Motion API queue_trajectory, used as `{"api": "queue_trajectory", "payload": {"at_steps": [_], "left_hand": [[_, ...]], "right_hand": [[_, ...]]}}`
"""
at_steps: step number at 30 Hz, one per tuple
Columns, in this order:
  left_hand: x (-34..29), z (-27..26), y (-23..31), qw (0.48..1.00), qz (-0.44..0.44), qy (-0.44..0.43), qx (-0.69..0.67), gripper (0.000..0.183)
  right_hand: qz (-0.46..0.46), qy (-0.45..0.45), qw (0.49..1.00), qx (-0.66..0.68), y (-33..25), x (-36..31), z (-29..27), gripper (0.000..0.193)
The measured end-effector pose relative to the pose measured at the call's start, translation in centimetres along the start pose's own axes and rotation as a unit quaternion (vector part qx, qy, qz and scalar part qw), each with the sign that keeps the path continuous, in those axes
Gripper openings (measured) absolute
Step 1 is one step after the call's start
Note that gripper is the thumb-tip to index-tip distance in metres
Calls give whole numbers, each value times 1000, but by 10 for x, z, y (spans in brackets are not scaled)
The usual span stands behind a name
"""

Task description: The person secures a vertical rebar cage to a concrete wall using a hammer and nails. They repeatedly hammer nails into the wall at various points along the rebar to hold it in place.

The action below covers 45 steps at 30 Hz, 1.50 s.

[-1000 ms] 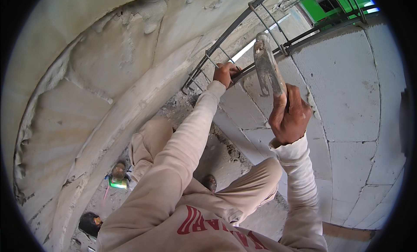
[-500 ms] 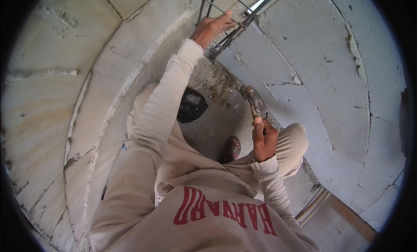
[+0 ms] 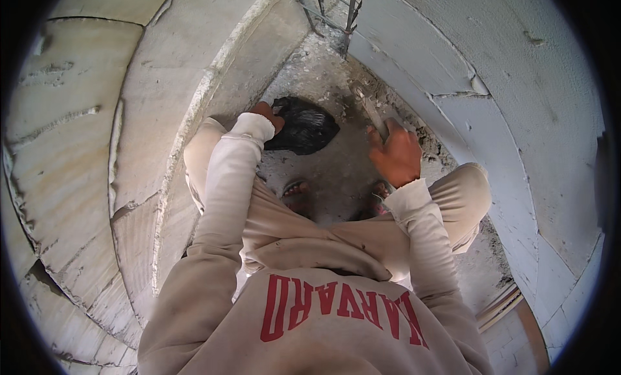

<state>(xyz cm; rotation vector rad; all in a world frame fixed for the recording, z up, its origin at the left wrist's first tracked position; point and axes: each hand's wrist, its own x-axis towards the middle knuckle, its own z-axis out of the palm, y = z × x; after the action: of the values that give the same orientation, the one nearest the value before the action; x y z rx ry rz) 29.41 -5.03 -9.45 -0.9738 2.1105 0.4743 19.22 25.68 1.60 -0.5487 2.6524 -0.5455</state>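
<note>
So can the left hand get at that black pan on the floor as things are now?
Probably yes. The left hand is already down at the rim of the black pan on the rubble-strewn floor, with nothing between them. Whether the fingers actually grip the rim cannot be told. The right hand holds a trowel off to the side.

The person crouches with both arms stretched down and away, sleeves drawn to the wrists. The left hand [image 3: 266, 112] reaches far to the left, its fingers curled and mostly hidden past the cuff. The right hand [image 3: 398, 154], back facing up, is closed in a grip.
</note>
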Motion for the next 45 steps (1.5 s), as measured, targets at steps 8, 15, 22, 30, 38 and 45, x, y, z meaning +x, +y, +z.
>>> {"api": "queue_trajectory", "payload": {"at_steps": [8,15,22,30,38,45], "left_hand": [[72,90,-3,990,135,-17,38,54],[8,143,54,985,139,43,-92,55],[-78,119,61,971,122,-174,112,52],[-25,177,33,972,233,-8,-38,41],[-18,129,35,967,-97,42,-230,65],[-15,88,55,975,4,135,-175,53]], "right_hand": [[83,-121,982,-116,85,38,139,43],[-23,-47,993,-110,26,31,104,45],[-67,-324,930,159,-54,52,185,21],[-100,-241,961,90,-33,67,204,31],[53,-115,984,129,-15,73,170,25],[237,-93,961,-110,66,47,185,55]]}}
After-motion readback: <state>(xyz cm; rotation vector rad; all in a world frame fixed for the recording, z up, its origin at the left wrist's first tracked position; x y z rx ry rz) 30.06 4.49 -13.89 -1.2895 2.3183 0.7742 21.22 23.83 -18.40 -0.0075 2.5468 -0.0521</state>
